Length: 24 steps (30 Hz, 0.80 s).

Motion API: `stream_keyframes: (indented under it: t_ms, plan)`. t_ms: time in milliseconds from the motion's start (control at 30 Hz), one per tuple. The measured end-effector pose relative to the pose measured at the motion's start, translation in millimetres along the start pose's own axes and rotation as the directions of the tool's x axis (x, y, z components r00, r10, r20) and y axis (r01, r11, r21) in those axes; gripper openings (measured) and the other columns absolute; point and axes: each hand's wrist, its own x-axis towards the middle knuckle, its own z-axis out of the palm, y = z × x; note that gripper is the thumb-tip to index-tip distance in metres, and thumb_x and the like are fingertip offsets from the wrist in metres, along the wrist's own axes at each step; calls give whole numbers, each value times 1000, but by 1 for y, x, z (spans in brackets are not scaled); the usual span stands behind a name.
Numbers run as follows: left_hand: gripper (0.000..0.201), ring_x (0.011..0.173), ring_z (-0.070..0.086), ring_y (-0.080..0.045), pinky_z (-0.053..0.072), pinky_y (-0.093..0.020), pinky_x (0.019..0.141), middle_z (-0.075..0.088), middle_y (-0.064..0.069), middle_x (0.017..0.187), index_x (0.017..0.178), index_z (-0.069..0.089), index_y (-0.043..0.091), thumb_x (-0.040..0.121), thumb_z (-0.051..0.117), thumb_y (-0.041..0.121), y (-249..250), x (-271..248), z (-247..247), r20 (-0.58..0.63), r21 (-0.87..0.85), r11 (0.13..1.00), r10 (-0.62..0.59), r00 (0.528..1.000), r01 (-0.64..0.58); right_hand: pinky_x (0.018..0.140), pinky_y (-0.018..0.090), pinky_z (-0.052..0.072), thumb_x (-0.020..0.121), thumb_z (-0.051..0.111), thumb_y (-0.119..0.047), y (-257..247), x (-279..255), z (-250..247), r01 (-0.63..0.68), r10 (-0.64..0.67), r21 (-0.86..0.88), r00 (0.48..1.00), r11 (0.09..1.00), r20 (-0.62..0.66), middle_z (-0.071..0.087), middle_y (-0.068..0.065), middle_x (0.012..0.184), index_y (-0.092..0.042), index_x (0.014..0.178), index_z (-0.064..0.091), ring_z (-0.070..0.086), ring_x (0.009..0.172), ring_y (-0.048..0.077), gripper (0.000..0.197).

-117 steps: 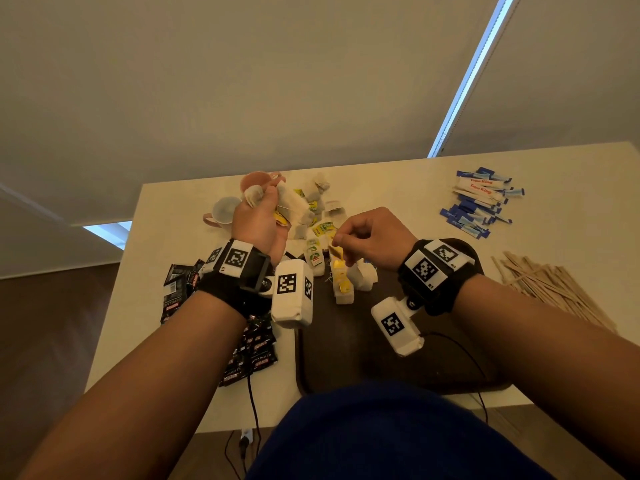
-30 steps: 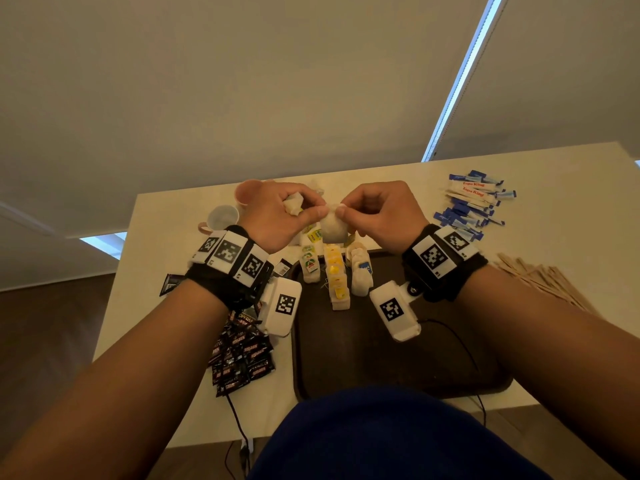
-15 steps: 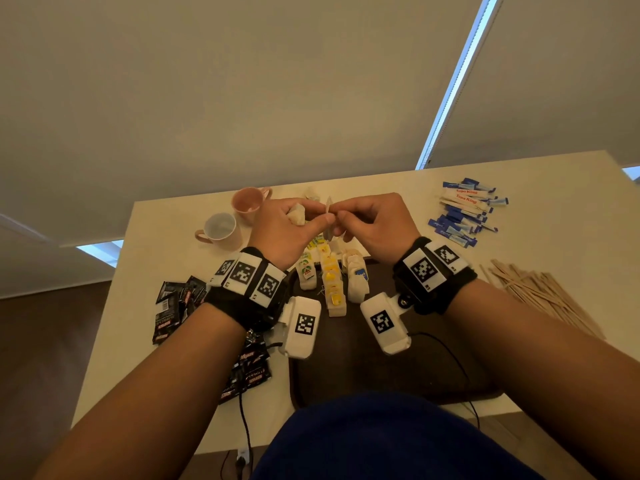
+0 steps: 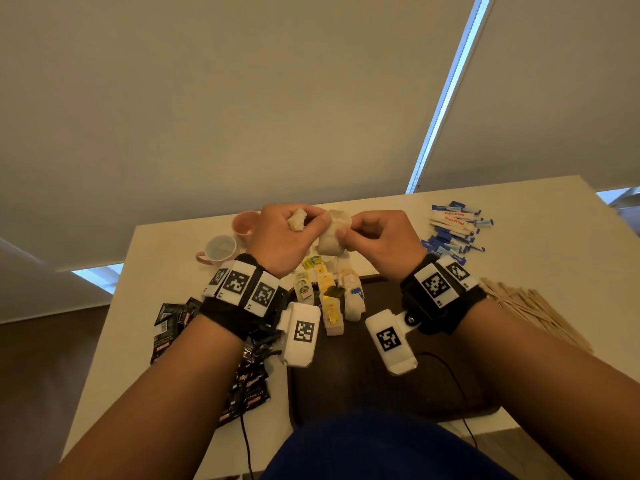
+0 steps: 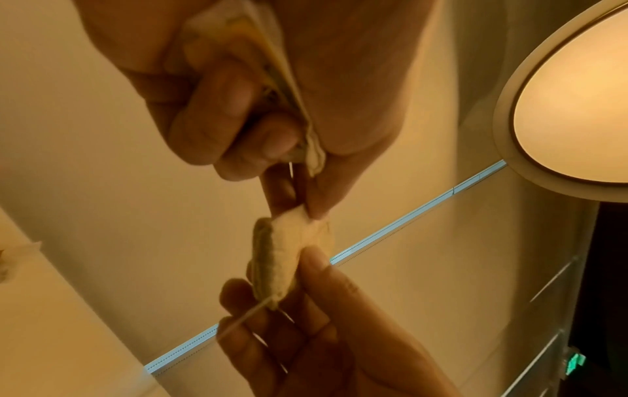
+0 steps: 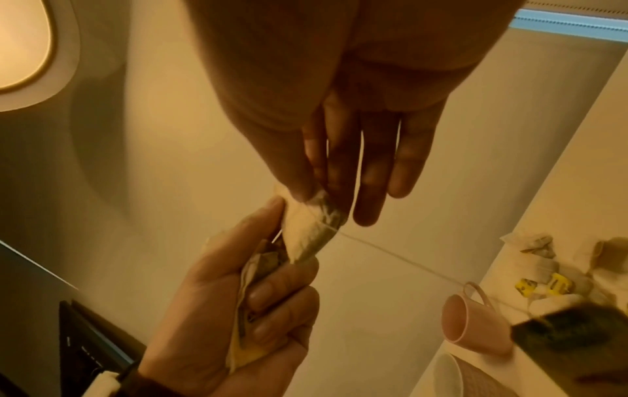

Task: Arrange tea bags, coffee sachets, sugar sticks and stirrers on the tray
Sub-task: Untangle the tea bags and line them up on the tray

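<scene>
tea bag (image 4: 333, 233) now unfolded, pinched between both hands' fingertips (image 4: 341, 233)

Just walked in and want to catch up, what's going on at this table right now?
A person is sorting tea bags onto a dark tray. Both hands are raised above it: the left hand holds a bunch of tea bags, and the right hand pinches one tea bag between them, its tag dangling on a string. Three short rows of tea bags lie on the tray. Coffee sachets, sugar sticks and stirrers lie on the table.

Both forearms are being held raised, the left hand (image 4: 285, 237) and right hand (image 4: 382, 239) being pinched shut fingertip-to-fingertip.
</scene>
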Motion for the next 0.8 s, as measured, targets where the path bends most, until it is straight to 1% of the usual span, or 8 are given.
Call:
stream_keyframes:
  t_ms: [133, 267, 400, 467, 533, 633, 733, 800]
  plan:
    - [6, 77, 68, -4, 52, -21, 71, 74, 11, 82, 86, 75, 23, 89, 71, 19, 5, 3, -4, -15, -1, 1000, 31, 999, -31, 72, 41, 60, 89, 66, -7, -8, 0, -1, -8, 9, 48, 1000, 999, -27, 72, 13, 77, 2, 87, 71, 70, 72, 27, 10]
    - [9, 75, 68, -10, 55, -30, 72, 74, 6, 78, 84, 75, 24, 90, 71, 20, 16, 4, -4, -10, -12, 998, 63, 998, -63, 74, 45, 59, 89, 64, -4, -14, -2, -3, -6, 11, 100, 999, 995, -47, 73, 14, 81, 2, 93, 69, 71, 75, 27, 8]
    - [14, 72, 67, -7, 53, -24, 68, 73, 11, 74, 81, 74, 27, 91, 69, 18, 31, 9, 0, -39, -39, 995, 90, 995, -91, 76, 27, 57, 89, 69, -11, -17, -11, -7, -87, 65, 257, 994, 963, 92, 75, 13, 91, -4, 115, 64, 74, 87, 21, 28]
    - [15, 65, 63, -3, 49, -21, 65, 71, 12, 69, 79, 74, 27, 91, 69, 18, 38, 13, 2, -67, -64, 993, 92, 994, -96, 78, 19, 54, 87, 70, -10, -16, -14, -13, -91, 60, 216, 987, 972, 149, 76, 9, 89, -5, 112, 67, 73, 89, 16, 25]
    - [17, 61, 60, 0, 46, -18, 62, 70, 14, 67, 78, 73, 27, 91, 69, 16, 47, 18, 5, -94, -95, 991, 88, 992, -97, 80, 18, 53, 89, 68, -10, -15, -13, -21, -54, 25, 160, 984, 986, 178, 76, 6, 87, -2, 101, 72, 73, 89, 14, 15]
    - [16, 60, 59, 4, 43, -12, 60, 70, 17, 66, 80, 73, 24, 91, 68, 14, 59, 26, 8, -118, -105, 987, 110, 987, -123, 78, 19, 53, 93, 63, -10, -19, -9, -34, -16, -15, 157, 981, 988, 195, 76, 10, 89, 4, 94, 74, 72, 87, 15, 18]
    - [16, 67, 63, -2, 47, -19, 66, 72, 13, 71, 80, 74, 24, 91, 69, 15, 69, 35, 11, -156, -123, 983, 119, 981, -138, 73, 16, 52, 94, 59, -8, -26, -7, -43, -10, -24, 151, 975, 988, 219, 75, 14, 90, 6, 96, 73, 71, 81, 9, 20]
    - [14, 59, 59, -1, 44, -18, 60, 70, 12, 67, 81, 75, 22, 91, 69, 15, 75, 39, 15, -176, -166, 977, 104, 979, -134, 72, 19, 54, 96, 57, -9, -30, -6, -47, -11, -23, 140, 972, 990, 235, 75, 14, 91, 5, 97, 73, 71, 81, 11, 21]
